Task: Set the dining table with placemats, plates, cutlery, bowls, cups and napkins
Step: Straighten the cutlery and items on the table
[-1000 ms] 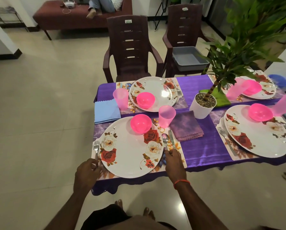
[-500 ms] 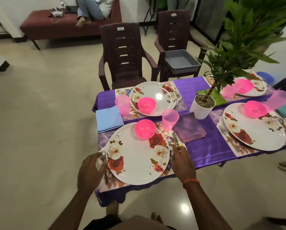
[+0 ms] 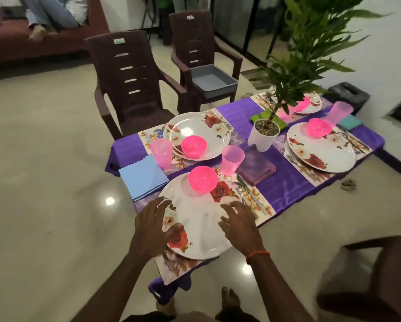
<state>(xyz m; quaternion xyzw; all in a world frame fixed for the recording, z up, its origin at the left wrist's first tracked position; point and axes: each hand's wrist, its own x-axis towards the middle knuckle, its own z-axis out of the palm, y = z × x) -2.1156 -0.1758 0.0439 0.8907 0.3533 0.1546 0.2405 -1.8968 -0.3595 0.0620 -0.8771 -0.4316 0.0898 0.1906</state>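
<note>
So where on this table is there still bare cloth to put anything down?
Bare tablecloth lies between the purple napkin and the right-hand plate, and beyond the white pot. The near setting under both hands is crowded.

The cloth over my counter is shiny purple. The near plate is white with red and cream roses, and its placemat is purple marble with orange leaves. The bowl on that plate is hot pink; the cup beside it is paler, see-through pink. The left napkin is light blue, the middle one mottled purple, the far right one teal. The plant pot is white, the chairs dark brown.
</note>
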